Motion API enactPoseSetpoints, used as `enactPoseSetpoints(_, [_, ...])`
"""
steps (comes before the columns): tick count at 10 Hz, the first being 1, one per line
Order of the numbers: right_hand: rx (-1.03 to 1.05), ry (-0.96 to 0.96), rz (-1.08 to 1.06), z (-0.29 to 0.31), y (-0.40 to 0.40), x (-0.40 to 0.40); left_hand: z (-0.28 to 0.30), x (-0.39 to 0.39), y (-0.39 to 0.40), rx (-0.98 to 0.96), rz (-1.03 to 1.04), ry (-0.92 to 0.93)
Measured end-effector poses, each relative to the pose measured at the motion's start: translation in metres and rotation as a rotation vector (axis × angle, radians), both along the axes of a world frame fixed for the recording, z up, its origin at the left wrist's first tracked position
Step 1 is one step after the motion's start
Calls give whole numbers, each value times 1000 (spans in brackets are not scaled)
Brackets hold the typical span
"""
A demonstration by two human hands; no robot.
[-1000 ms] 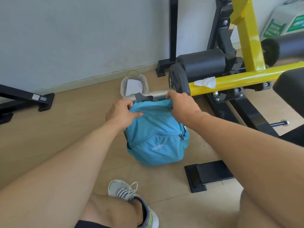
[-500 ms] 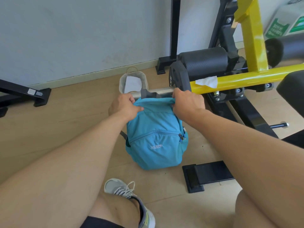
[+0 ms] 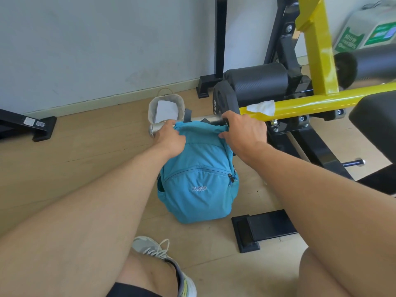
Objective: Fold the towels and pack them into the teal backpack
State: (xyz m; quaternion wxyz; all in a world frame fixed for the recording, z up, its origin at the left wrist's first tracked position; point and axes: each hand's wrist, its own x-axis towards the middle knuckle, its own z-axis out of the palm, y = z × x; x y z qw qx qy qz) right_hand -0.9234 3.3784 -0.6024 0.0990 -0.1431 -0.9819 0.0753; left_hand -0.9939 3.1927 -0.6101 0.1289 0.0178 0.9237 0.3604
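Note:
The teal backpack (image 3: 198, 183) stands upright on the wooden floor, its front pocket zipped, its top leaning against a steel bar (image 3: 211, 119). My left hand (image 3: 170, 138) grips the top left edge of the backpack. At the top right corner, my right hand (image 3: 243, 131) grips the fabric. No towel shows outside the backpack; its inside is hidden.
A yellow and black gym machine (image 3: 310, 86) stands to the right, a white tissue (image 3: 262, 107) draped on its yellow bar. A small grey bag (image 3: 166, 108) with white paper sits behind the backpack near the wall. A black foot plate (image 3: 263, 229) lies right of my shoe (image 3: 162, 260).
Both hands have lifted and pulled the backpack's top upward and a little toward the steel bar, so the backpack stands taller and straighter.

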Motion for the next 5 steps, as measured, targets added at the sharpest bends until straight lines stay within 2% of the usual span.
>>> enactPoseSetpoints(2, [-27,2,32,6,5,10,1,2,4,82,13,-7])
enactPoseSetpoints(4, [-39,-3,22,24,21,35,11,10,19,52,69,23])
enactPoseSetpoints(5, [-110,-72,-38,30,39,49,20,17,27,30,85,30])
